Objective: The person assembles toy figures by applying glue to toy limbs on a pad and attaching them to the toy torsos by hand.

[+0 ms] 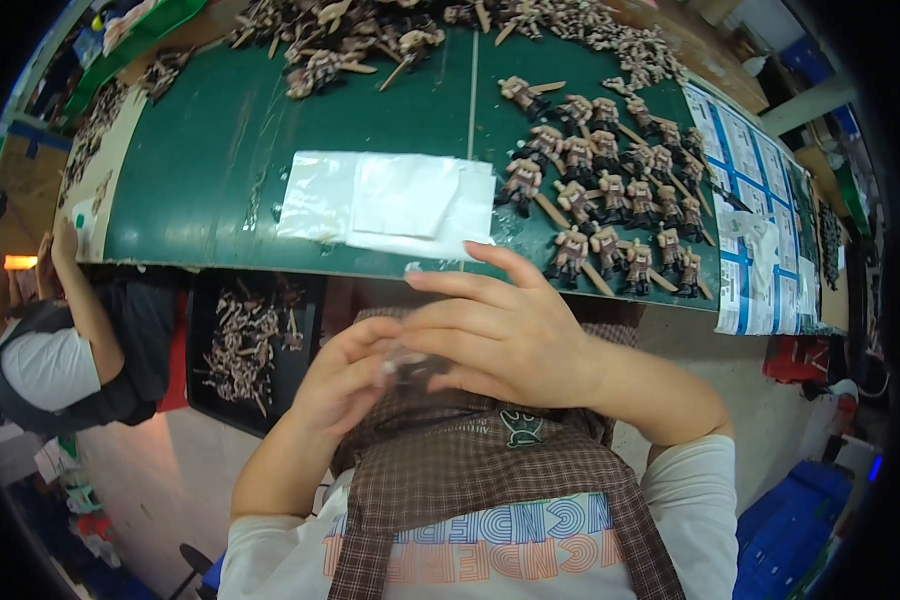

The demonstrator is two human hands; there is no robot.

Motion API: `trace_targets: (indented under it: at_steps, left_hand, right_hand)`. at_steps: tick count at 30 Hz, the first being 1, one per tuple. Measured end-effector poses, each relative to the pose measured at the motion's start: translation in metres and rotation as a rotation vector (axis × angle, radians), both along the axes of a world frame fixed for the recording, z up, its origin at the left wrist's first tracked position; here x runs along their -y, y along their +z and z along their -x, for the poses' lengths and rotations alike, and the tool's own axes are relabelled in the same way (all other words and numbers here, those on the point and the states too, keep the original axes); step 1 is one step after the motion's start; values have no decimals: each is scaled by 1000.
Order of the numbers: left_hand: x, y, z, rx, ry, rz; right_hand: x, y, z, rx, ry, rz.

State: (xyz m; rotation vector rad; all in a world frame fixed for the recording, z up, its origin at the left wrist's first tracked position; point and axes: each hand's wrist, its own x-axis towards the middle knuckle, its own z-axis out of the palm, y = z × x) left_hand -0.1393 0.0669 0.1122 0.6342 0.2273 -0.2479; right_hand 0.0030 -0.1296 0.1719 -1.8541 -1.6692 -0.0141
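In front of the brown checked apron, my left hand [348, 378] has its fingers curled and pressed together. My right hand [515, 332] reaches across to meet it, forefinger raised and the other fingers bent toward the left fingertips. Between the two hands sits a small dark and pinkish thing [407, 366], smeared by motion and partly hidden, so its kind cannot be made out. Just beyond the hands, white paper sheets and clear plastic [405, 197] lie at the near edge of the green table [210, 170].
Rows of small figures [610, 195] with flat wooden-looking sticks stand or lie at the right. Loose figures [340, 50] are heaped along the far side. A black bin [252, 345] of parts sits below the edge at left. Another person [80, 335] works at far left.
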Motion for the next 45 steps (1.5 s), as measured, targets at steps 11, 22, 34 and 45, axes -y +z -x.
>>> trace_targets:
  at_steps: [11,22,34,45]
  left_hand:
    - [-186,-41,92,-495,-145,-2152]
    - [-1,46,-194,751,36,-1553]
    - [19,20,-303,463,-70,-2079]
    - [-23,27,-278,472,-115,-1639]
  right_hand:
    - [74,-21,-287,406,-866,471]
    - [21,-29,-290,201,-791,424]
    - [48,-14,-275,-942,-690,-53]
    - [44,-25,-286,-265,-828,179]
